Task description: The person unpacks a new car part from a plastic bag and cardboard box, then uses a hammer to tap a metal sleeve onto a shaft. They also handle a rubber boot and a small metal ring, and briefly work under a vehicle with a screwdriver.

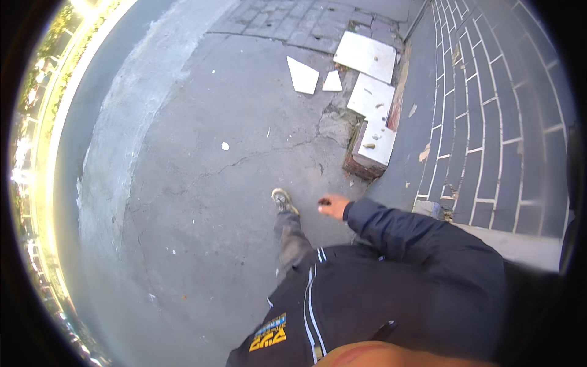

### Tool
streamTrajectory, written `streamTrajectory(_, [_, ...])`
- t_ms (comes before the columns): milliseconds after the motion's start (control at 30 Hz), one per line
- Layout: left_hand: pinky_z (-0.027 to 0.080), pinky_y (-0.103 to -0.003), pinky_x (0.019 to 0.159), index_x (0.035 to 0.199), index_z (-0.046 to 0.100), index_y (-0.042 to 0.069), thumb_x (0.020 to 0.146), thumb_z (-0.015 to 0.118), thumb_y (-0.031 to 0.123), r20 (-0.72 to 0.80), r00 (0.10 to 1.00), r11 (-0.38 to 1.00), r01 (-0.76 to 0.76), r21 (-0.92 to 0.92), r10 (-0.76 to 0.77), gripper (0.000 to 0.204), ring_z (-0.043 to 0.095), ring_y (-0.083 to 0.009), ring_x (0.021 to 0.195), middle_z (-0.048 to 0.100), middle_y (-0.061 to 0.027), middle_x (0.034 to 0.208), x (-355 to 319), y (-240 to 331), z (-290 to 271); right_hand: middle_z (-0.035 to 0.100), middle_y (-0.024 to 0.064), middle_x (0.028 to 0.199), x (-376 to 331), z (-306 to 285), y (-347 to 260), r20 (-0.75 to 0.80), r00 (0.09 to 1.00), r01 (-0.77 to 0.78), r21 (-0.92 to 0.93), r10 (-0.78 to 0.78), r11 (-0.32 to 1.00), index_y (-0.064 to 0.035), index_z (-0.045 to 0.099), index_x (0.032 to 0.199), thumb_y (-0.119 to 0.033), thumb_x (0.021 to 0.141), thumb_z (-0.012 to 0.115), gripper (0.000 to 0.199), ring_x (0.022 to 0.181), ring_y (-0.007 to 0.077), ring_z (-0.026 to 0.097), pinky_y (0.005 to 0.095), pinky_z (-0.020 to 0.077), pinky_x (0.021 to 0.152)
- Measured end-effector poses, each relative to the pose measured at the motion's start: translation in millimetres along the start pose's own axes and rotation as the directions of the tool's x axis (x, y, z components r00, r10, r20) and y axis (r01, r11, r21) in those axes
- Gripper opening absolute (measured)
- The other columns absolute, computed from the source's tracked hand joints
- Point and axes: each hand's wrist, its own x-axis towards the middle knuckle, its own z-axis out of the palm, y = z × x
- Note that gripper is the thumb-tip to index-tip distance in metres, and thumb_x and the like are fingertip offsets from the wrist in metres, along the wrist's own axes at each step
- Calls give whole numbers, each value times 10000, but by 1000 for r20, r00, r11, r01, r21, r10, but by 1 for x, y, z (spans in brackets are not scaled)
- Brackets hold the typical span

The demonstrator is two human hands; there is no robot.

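Observation:
My right hand (333, 207) hangs in front of me at the end of a dark jacket sleeve, away from the ground. Its fingers are curled in, and a small dark patch shows at them, too small to name. It touches nothing around it. Closest to it is my shoe (282, 200), grey and light-soled, on the pavement just to the left. My left hand is out of view.
Grey cracked pavement (202, 183) stretches ahead and left. Ahead right, white slabs (367, 55) lie on a low brick ledge (361, 166) beside a grey wall (489, 116) with white lines. Broken white pieces (302, 76) lie on the ground.

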Motion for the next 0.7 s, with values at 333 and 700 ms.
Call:
streamTrajectory(333, [616,-418,874,1334,720,-57,999,776,301,-232,918,923,-358,-141,321,494,781,-236,963,812,-171,1147,365,614,-462,802,246,1208,16,-201,160,-320,503,-831,76,803,551,-14,816,1226,-461,975,767,514,1160,397,769,489,586,1032])
streamTrajectory(700, [587,-375,640,1405,691,6,1008,801,340,263,920,956,-289,-52,292,531,765,-214,802,802,-127,1059,531,1181,-422,747,276,1341,480,-663,16,-485,677,-205,599,554,774,24,678,1415,-431,996,754,623,1206,433,735,472,584,1031])
